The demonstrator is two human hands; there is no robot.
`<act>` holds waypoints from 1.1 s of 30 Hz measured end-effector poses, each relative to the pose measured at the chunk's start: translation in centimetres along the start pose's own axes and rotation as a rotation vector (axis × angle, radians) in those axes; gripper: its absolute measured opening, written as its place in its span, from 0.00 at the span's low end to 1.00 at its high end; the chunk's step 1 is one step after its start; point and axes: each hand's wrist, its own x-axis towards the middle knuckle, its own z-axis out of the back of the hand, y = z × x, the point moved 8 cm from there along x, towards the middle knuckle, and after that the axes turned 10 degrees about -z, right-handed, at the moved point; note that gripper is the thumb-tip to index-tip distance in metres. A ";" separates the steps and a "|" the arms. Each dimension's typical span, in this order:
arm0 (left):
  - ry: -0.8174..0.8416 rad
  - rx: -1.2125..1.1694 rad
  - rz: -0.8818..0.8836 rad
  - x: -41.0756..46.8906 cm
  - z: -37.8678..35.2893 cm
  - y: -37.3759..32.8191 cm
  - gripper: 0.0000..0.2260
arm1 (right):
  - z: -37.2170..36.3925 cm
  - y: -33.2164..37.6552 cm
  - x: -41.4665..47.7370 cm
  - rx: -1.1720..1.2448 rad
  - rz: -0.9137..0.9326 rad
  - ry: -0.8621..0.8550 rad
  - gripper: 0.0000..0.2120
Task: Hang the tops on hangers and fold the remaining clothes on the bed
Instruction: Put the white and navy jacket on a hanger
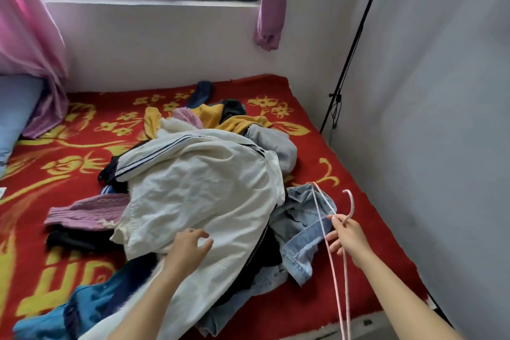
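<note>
Clothes heap mid-frame on bed (69, 146) with red-and-yellow floral blanket. White jacket (198, 190) tops heap; purple knit sweater (88, 210) at left, denim garment (303, 223) at right. Left hand (190, 243), fingers spread, over jacket's lower edge; contact unclear. Right hand (347, 237), lower right, pinches pink hanger (351, 201) below hook.

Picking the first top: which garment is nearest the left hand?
The white jacket with dark stripes, lying on top; the left hand is over it. The denim jacket lies by the right hand, which holds the hanger.
</note>
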 end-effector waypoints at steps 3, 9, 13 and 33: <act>0.016 0.007 0.038 1.7 -0.6 0.2 0.12 | 0.8 -0.2 4.6 0.053 -0.068 -0.077 0.08; 0.021 0.034 0.088 4.2 -0.5 1.5 0.10 | -1.2 0.5 12.5 -0.145 -0.137 -0.206 0.13; -0.002 -0.007 0.154 5.9 -0.7 2.7 0.09 | -4.9 1.1 16.6 -0.270 -0.179 -0.151 0.15; -0.223 -0.200 0.435 4.8 1.0 7.7 0.06 | -17.4 2.4 26.5 -0.435 -0.344 -0.021 0.14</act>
